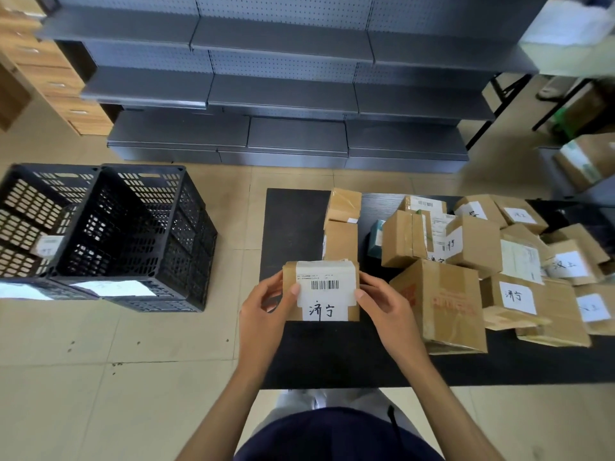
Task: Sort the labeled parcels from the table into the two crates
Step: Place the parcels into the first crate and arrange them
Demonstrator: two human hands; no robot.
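I observed a small parcel (321, 294) held above the near left part of the desk (293, 221), its white label (barcode and handwritten characters) facing the camera. The left hand (266, 314) gripped the parcel's left edge, thumb on the label; the right hand (382, 307) gripped its right edge likewise. To the right of the held parcel, a pile of labelled parcels (482, 261) lay on the desk. Two black crates (139, 234) stood side by side on the floor, well left of the parcel; the left crate (30, 224) held one labelled parcel.
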